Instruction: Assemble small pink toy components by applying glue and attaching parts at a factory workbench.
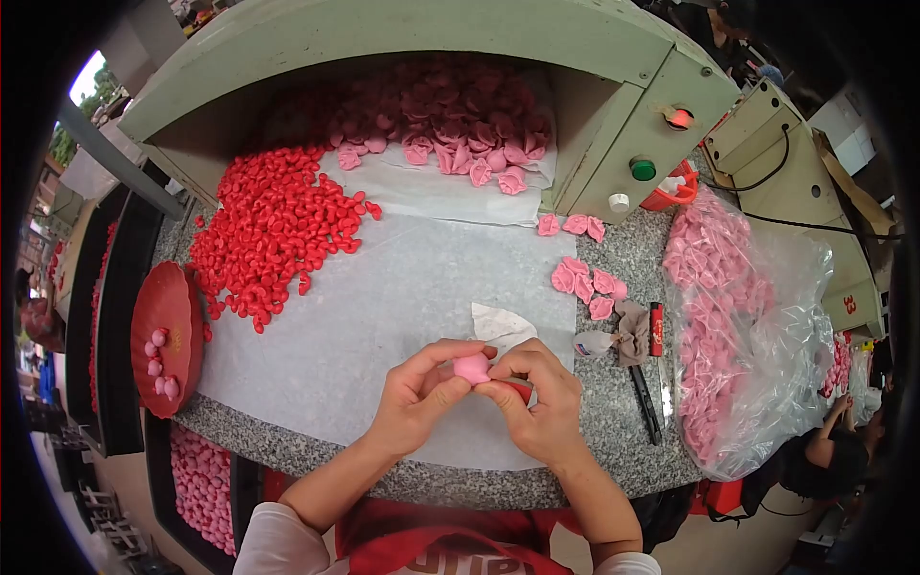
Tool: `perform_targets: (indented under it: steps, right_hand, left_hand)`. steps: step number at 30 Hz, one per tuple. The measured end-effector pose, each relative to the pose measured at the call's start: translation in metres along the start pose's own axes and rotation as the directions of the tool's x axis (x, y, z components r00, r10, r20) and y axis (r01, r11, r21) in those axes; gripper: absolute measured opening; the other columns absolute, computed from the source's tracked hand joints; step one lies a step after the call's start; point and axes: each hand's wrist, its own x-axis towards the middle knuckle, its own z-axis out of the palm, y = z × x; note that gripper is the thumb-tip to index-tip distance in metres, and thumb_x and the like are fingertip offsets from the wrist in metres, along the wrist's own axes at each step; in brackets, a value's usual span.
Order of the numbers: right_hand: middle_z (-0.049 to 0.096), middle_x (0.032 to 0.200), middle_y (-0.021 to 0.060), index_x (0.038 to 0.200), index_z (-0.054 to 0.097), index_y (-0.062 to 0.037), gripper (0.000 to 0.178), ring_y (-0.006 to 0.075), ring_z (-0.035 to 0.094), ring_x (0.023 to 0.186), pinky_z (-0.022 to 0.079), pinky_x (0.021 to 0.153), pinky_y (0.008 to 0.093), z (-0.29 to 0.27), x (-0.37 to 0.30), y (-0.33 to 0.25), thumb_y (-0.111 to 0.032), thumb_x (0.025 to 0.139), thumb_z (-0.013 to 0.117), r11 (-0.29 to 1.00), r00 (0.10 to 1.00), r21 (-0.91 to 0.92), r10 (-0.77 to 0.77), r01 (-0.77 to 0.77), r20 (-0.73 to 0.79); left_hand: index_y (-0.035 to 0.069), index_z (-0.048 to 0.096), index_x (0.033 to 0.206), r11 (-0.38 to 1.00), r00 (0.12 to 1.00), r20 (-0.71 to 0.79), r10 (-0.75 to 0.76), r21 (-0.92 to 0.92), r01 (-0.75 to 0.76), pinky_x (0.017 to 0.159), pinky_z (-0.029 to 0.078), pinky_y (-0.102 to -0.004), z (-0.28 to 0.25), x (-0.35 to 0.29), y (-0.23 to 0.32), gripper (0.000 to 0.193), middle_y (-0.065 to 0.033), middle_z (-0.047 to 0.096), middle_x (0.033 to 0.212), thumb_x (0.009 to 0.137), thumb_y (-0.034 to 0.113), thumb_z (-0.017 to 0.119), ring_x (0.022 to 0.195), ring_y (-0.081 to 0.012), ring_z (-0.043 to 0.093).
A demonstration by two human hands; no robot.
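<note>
Ball (471, 368) is pinched in our left fingers (428, 358) above the paper (383, 278); our right fingers (527, 358) grip a red piece (518, 391) beside it. Probably light and soft, it wants us holding its sides gently.

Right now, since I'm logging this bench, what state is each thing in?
Left hand: fingers closed on pink ball
Right hand: fingers pinching its edge
Red pieces: loosely heaped
Scalloped red dish: holding pink balls
Clear plastic bag: holding pink petals
Red panel lamp: apparently lit
Paper sheet: spread flat
</note>
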Motion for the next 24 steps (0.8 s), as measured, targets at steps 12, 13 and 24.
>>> perform_targets:
  steps: [12,13,24]
  right_hand:
    - [0.059,0.075,0.0075,0.08,0.059,-0.0011,0.017,0.016,0.057,0.067,0.045,0.059,0.0249,-0.003,0.002,0.003,-0.002,0.069,0.071,1.0,0.999,0.025,-0.014,0.013,0.041]
    - [0.059,0.076,0.0074,0.08,0.06,-0.0011,0.016,0.0158,0.057,0.067,0.045,0.059,0.0247,-0.004,0.002,0.003,-0.001,0.069,0.071,0.999,0.999,0.034,-0.013,0.012,0.036]
    - [0.058,0.076,0.0061,0.083,0.064,-0.0022,0.014,0.0135,0.056,0.068,0.044,0.058,0.0228,-0.007,0.003,0.0,-0.001,0.07,0.07,0.996,0.997,0.068,0.063,-0.066,0.043]
  left_hand:
    - [-0.003,0.049,0.118,0.96,0.999,-0.003,0.051,0.276,-0.048,0.089,0.048,-0.0302,0.002,0.001,0.015,0.042,-0.0137,0.047,0.122,0.078,-0.012,0.052,0.108,-0.0212,0.052]
    - [-0.005,0.048,0.118,0.961,0.999,0.008,0.043,0.272,-0.044,0.088,0.049,-0.031,0.002,0.002,0.015,0.041,-0.0159,0.045,0.123,0.078,-0.011,0.053,0.108,-0.0224,0.052]
    - [-0.004,0.053,0.105,0.966,0.991,-0.047,0.128,0.23,-0.114,0.084,0.049,-0.0298,0.001,0.001,0.008,0.025,-0.016,0.052,0.107,0.08,-0.008,0.053,0.097,-0.0197,0.055]
